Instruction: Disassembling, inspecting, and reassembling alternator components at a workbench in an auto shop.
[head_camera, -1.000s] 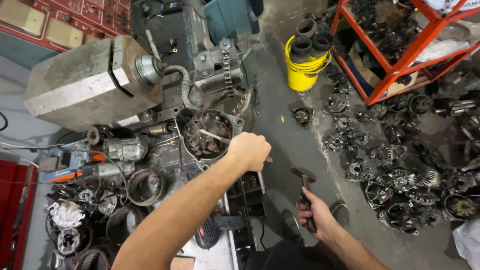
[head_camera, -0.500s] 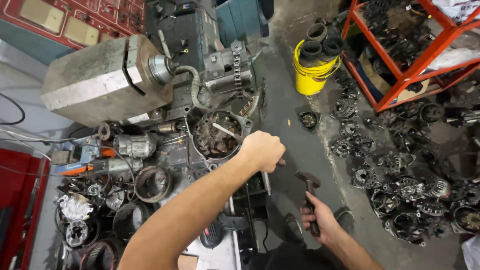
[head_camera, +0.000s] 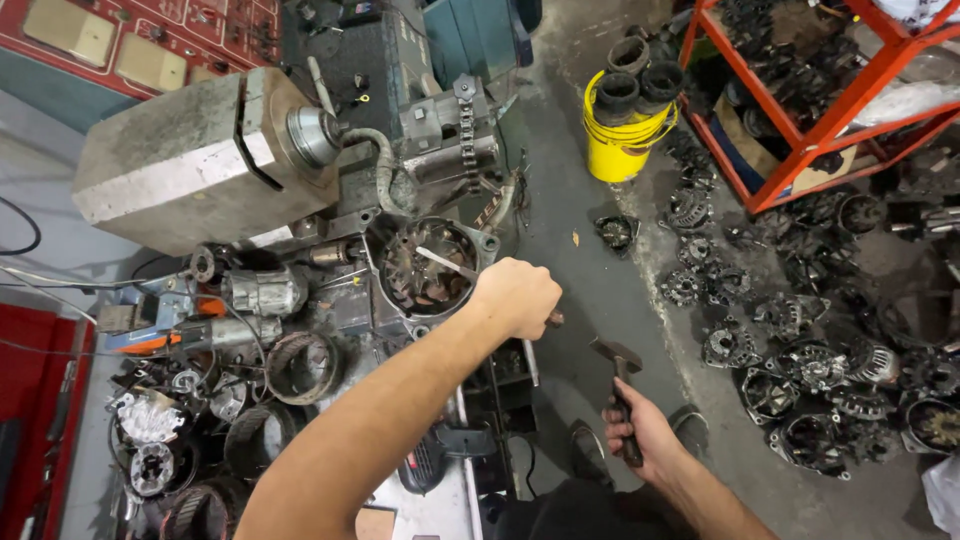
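Observation:
My left hand (head_camera: 517, 296) is closed around the handle of a screwdriver (head_camera: 447, 263) whose metal shaft points into an open round alternator housing (head_camera: 425, 265) on the cluttered workbench. My right hand (head_camera: 640, 430) hangs lower, beside the bench, gripping a hammer (head_camera: 620, 385) by its dark handle, head up. The hammer head is apart from the screwdriver's handle end, a little below and to the right of it.
A large grey metal block of a machine (head_camera: 185, 160) stands behind the housing. Alternator parts and rings (head_camera: 300, 365) litter the bench. On the floor are a yellow bucket (head_camera: 620, 150) with black rings, an orange rack (head_camera: 830, 110) and several alternators (head_camera: 810, 365).
The view has shifted slightly. My left hand stays on the screwdriver at the housing. My right hand has lifted the hammer a little nearer the bench.

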